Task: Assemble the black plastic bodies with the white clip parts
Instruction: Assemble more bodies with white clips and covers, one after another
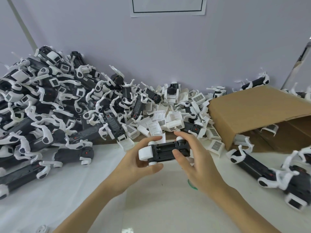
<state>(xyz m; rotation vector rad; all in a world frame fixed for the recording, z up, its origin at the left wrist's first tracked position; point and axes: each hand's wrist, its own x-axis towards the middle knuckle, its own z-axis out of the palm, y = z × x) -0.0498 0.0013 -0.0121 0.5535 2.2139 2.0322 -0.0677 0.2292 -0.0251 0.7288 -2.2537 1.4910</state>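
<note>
The left hand (134, 158) hides the black body's (165, 151) underside; at nine o'clock the assembled pile (42, 106) runs off-frame.

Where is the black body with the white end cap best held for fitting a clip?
Judging by its pose, grip the black body by its long sides, coming in from either end as the left hand and right hand do: it lies crosswise, so the open top recess stays clear.

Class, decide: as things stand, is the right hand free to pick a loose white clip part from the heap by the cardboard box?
Probably not yet: the right hand grips the black body, though nothing blocks the white clip parts.
</note>
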